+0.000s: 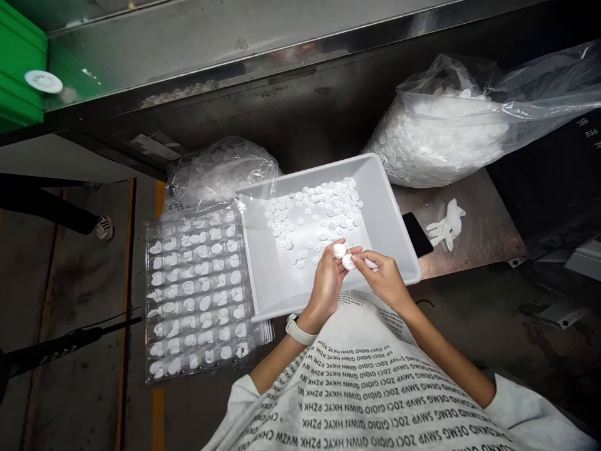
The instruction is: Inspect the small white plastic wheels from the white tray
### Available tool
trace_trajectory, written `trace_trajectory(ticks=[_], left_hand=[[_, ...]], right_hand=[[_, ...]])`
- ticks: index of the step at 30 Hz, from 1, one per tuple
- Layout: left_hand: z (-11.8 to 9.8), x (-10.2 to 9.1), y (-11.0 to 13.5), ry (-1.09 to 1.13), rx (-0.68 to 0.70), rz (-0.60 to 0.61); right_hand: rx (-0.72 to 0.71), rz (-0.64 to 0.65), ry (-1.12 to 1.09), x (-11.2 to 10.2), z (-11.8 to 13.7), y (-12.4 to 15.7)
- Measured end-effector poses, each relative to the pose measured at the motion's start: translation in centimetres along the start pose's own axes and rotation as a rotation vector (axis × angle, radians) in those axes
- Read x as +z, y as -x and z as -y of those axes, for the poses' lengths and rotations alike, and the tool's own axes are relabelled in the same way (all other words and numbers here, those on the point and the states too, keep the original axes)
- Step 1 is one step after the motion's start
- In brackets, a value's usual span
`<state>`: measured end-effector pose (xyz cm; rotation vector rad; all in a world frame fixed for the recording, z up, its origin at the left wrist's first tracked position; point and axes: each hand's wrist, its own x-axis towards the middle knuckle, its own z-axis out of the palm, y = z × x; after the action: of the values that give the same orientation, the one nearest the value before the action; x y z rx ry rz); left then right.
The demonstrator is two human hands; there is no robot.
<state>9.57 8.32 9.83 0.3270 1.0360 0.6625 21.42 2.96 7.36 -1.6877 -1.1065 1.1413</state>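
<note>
My left hand (326, 283) and my right hand (381, 280) are raised together over the near edge of a pale grey plastic tray (375, 188). My left fingers pinch a round white plastic disc (339, 251). My right fingers hold a second white disc (348, 262), which sits close to the first, along with a thin white piece (370, 264). Many loose white discs (314, 213) lie scattered on the tray floor beyond my hands. To the left of the tray, a clear plastic blister sheet (197, 294) holds rows of white discs in its cells.
A large clear bag of white discs (436, 134) lies behind the tray at right, and a smaller clear bag (220, 170) lies behind it at left. A black phone (417, 235) and white gloves (446, 224) rest on a metal surface. A person's leg and sneaker (104, 228) stand at far left.
</note>
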Motion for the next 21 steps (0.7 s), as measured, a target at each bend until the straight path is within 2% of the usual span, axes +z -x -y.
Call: trace_trajectory(ticks=[21], left_hand=[[-0.1,0.3,-0.4,0.264,-0.089,-0.053]], right_hand=[[-0.005,0.003,0.041,1.4,-0.6,0.5]])
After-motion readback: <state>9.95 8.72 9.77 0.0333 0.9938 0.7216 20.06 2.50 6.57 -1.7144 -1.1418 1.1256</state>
